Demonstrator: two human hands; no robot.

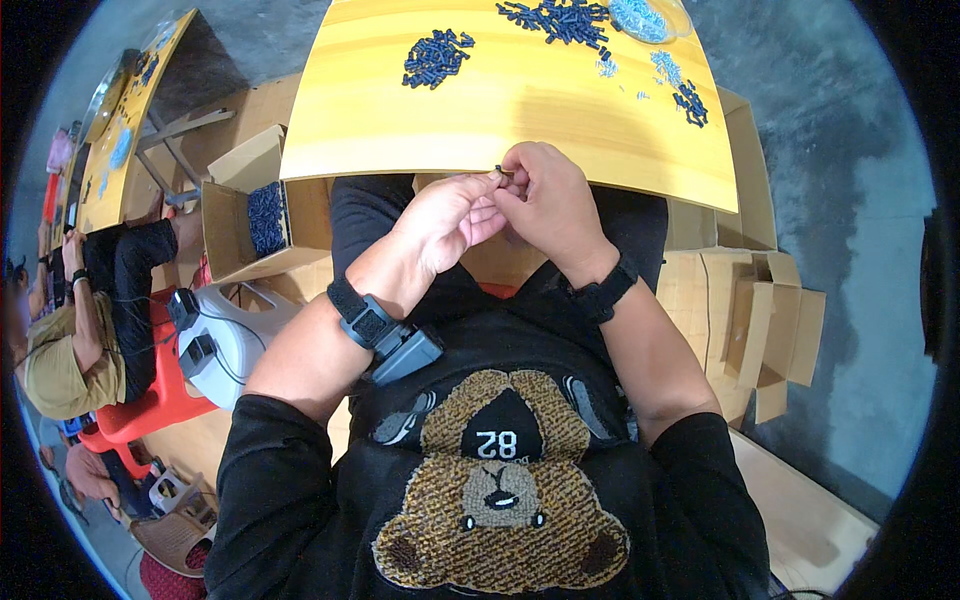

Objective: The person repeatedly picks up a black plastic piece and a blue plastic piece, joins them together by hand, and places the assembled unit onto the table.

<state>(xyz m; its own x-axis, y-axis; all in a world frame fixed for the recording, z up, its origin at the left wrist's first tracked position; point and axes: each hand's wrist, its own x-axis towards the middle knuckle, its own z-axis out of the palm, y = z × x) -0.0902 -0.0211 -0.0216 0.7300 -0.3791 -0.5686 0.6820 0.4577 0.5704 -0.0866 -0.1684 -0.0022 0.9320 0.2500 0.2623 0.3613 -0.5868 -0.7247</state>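
Both my hands meet just off the near edge of the yellow wooden table [400, 130]. Between the fingertips sits a small dark piece [501, 176], too small to name. My left hand [447, 218] pinches it from the left, thumb and forefinger closed. From the right, my right hand [553, 203] closes its thumb and fingertips on the same piece. On the table lie a pile of small black cylindrical pieces [436, 60] and a larger black pile [563, 20]. A smaller black cluster [690, 104] lies at the right beside scattered small light-blue pieces [666, 68].
A clear round dish [684, 18] of light-blue pieces stands at the far right. Left of my knees is an open cardboard box [226, 235] holding black pieces; another box [778, 330] stands on the right. A seated person [75, 350] works at another table on the left.
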